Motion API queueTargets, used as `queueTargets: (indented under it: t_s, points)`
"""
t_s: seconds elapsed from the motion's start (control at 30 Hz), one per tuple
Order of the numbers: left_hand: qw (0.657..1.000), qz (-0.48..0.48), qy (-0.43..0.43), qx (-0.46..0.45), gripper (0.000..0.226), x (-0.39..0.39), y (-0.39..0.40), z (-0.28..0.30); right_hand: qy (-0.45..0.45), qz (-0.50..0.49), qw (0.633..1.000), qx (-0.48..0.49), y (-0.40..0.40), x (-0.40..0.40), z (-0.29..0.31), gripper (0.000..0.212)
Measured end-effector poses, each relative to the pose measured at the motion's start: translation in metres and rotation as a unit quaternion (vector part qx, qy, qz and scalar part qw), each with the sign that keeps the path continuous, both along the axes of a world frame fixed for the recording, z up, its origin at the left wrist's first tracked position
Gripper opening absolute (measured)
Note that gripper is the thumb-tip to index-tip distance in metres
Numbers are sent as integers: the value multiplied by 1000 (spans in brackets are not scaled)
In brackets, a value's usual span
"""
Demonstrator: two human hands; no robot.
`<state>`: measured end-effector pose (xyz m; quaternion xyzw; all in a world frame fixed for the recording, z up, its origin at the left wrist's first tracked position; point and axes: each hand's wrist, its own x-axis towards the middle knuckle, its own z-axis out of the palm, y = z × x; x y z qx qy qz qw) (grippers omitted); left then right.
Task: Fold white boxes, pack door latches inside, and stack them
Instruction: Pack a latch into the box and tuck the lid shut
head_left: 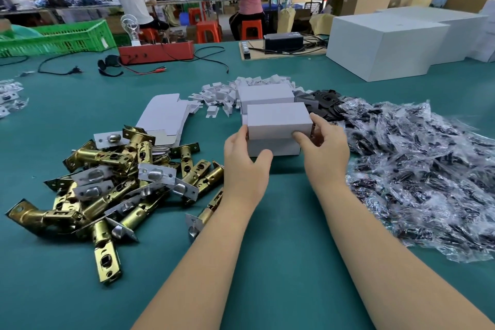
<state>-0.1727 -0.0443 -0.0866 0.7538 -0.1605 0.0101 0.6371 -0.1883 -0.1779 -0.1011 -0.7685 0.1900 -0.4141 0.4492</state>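
Note:
A folded white box (pixel 278 119) sits on top of another white box (pixel 273 147) in the middle of the green table. My left hand (pixel 245 161) holds the top box's left end, thumb against the lower box. My right hand (pixel 322 144) grips its right end, fingers curled round the corner. A second stack of white boxes (pixel 265 94) stands just behind. A pile of brass door latches (pixel 117 185) lies to the left. Flat unfolded box blanks (pixel 163 118) lie behind the latches.
Clear bags of dark parts (pixel 417 169) cover the right side. Small white card inserts (pixel 225 94) and black plates (pixel 321 100) lie behind the boxes. Large white cartons (pixel 385 43), a red device (pixel 155 52) with cables and a green crate (pixel 59 37) stand farther back. People work at distant tables.

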Motion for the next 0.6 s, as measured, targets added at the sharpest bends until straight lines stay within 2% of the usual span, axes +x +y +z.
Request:
queueTargets:
  t_s: [0.07,0.13,0.27,0.37,0.47,0.6]
  points:
    - [996,61,-44,52,48,-2,-2,-9,-6,4,1000,8,4,-2,0,33]
    - [990,76,-80,85,44,-6,-5,-13,-11,25,1000,10,7,-5,0,32]
    - [975,48,-114,184,62,-7,-9,-18,1,49,998,-35,9,-6,1,39]
    - [977,43,-103,184,71,-5,-9,-19,22,65,996,-48,10,-6,4,46]
    - [983,32,-53,174,76,2,-8,-20,48,74,993,-75,12,-6,4,52]
    - [986,-10,-33,161,79,8,-8,-24,74,124,989,-34,14,-5,3,60]
